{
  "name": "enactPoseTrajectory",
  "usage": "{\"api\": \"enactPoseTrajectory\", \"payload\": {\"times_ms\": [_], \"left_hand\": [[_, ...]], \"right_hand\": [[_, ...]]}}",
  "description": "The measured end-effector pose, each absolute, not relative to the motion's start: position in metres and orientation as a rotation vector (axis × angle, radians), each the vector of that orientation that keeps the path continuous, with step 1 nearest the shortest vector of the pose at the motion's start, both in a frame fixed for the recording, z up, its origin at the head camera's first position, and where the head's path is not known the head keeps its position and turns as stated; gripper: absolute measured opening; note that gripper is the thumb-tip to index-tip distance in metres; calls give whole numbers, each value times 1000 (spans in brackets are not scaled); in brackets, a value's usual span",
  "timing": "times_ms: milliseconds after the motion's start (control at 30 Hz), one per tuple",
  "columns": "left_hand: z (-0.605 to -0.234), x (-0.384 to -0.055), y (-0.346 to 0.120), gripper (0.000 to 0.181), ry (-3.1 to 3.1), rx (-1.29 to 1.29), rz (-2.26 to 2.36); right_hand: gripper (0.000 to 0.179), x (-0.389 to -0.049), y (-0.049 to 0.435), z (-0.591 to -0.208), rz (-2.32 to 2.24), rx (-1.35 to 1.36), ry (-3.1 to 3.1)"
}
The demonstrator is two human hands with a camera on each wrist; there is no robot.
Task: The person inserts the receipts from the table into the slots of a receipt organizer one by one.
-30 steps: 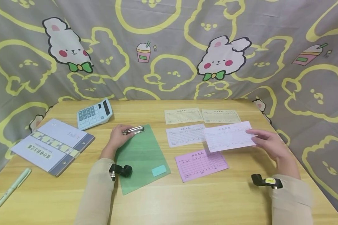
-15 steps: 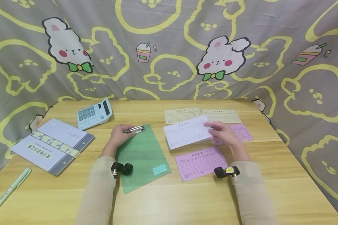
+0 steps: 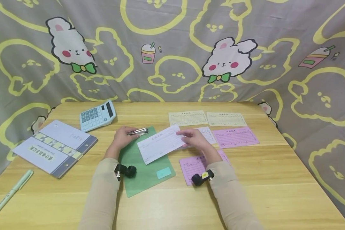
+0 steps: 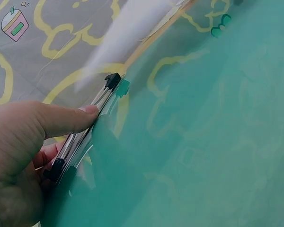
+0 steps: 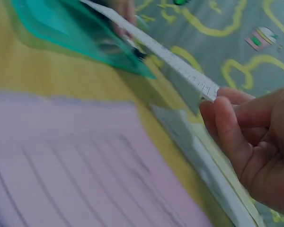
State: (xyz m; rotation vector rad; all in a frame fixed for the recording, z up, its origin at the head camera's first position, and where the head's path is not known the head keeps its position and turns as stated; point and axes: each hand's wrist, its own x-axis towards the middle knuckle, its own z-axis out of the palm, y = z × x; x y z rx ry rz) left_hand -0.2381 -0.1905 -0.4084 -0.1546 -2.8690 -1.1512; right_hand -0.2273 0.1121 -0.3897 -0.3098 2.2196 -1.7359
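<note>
A translucent green clipboard (image 3: 141,179) with a metal clip (image 3: 138,131) along its top edge lies in the middle of the table, bearing a light-blue label. My left hand (image 3: 121,141) grips that clip, its thumb pressed along the metal bar (image 4: 87,132) in the left wrist view. Over the clipboard's right part, my right hand (image 3: 196,138) pinches a white printed form slip (image 3: 158,145) by its right end. Thumb and fingers meet at the slip's edge (image 5: 170,59) in the right wrist view. The slip slants, its left end lower and near the clip.
Two pale yellow slips (image 3: 187,118) lie at the back. A white slip (image 3: 205,134) and purple slip (image 3: 235,137) are in front of them, another purple slip (image 3: 189,166) nearer. Leftward are a blue calculator (image 3: 96,116), a blue account book (image 3: 54,147) and a green pen (image 3: 12,191).
My right hand has carried the white slip leftward from over the right-hand slips to above the clipboard, uncovering the right purple slip. The left hand stays on the clip.
</note>
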Motion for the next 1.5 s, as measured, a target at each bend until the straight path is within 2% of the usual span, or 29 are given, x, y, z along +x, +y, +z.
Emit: {"api": "enactPoseTrajectory", "payload": {"times_ms": [267,733,1500], "left_hand": [[-405,-239,-188,36,-2888,-121,-1195],[-412,-240,-192,33,-2871,-212,-1162],[-410,-240,-187,38,-2927,-177,-972]], "right_hand": [[31,-221,71,-390,-1682,-194,2201],[29,-215,25,-402,-1705,-186,2244],[26,-213,11,-406,-1694,-88,2335]]}}
